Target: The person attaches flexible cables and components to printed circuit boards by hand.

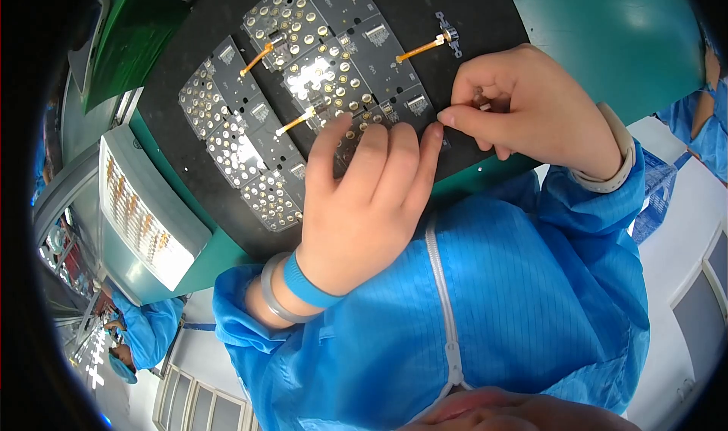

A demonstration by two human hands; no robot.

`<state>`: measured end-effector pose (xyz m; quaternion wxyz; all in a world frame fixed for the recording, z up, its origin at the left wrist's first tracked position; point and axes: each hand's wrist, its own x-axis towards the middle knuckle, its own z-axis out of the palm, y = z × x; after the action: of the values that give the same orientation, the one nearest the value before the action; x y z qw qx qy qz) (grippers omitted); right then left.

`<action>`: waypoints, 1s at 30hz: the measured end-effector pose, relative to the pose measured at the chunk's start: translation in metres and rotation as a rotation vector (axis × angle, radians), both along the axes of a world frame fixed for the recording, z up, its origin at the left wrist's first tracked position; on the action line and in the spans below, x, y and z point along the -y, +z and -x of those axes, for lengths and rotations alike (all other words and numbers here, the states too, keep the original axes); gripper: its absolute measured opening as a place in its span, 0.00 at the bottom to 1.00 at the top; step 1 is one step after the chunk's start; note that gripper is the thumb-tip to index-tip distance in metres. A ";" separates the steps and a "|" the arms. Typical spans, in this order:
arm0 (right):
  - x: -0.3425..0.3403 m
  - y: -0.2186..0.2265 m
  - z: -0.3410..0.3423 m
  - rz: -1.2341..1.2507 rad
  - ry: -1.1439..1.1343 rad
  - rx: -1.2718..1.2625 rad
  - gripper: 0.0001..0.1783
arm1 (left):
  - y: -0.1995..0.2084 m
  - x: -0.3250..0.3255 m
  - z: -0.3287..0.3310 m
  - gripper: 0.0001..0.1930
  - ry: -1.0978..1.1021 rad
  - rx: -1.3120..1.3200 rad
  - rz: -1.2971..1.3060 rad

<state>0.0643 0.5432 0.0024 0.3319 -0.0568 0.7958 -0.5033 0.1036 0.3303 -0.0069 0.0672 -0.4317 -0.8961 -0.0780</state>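
Observation:
My left hand [368, 177], with a blue band at its wrist, lies over the near end of a panel of dark circuit boards [383, 63]. Its fingers are stretched out and slightly apart, and its index fingertip meets the board's right edge. Close beside that fingertip is the thumb of my right hand [523, 109]. The right fingers are curled in toward the thumb; a small pale bit shows among them, too small to name. Orange flex cables [419, 50] with small connector ends stick out from the boards. My left hand hides part of the panel.
The boards rest on a black mat [485, 14] over a green tabletop [607, 37]. Left of the mat stands a white tray [144, 211] holding rows of orange flex cables. A second board panel [243, 143] lies left of my hand. Other people in blue work farther off.

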 end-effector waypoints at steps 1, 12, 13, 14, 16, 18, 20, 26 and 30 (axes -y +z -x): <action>0.000 -0.001 -0.001 0.000 0.001 -0.001 0.10 | -0.001 -0.001 -0.001 0.20 0.006 -0.023 0.007; -0.049 -0.007 -0.004 -0.151 -0.450 -0.280 0.11 | 0.003 0.076 0.012 0.19 0.672 -0.093 -0.111; -0.049 -0.014 -0.002 -0.221 -0.522 -0.362 0.12 | 0.000 0.094 0.006 0.19 0.797 -0.142 -0.083; -0.046 -0.021 0.000 -0.166 -0.508 -0.387 0.11 | -0.010 0.117 -0.004 0.18 0.880 -0.073 -0.121; -0.038 -0.041 0.007 -0.152 -0.523 -0.505 0.11 | -0.012 0.132 -0.015 0.17 1.027 0.085 -0.194; -0.030 -0.045 0.014 -0.119 -0.534 -0.621 0.11 | -0.004 0.128 -0.021 0.16 1.017 0.089 -0.202; -0.042 -0.040 0.013 -0.006 -0.592 -0.362 0.11 | -0.003 0.117 -0.022 0.15 1.052 0.202 -0.438; -0.126 -0.032 -0.025 0.339 -1.006 -0.184 0.23 | 0.015 0.088 -0.019 0.14 0.852 0.494 -0.972; -0.229 -0.028 -0.095 0.227 -1.050 -0.322 0.26 | 0.021 0.113 -0.016 0.14 0.557 0.338 -0.871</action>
<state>0.1592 0.7724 -0.0256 -0.0970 0.2354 0.6986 -0.6687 0.1194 0.2173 0.0137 0.1128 -0.0915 -0.8598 -0.4895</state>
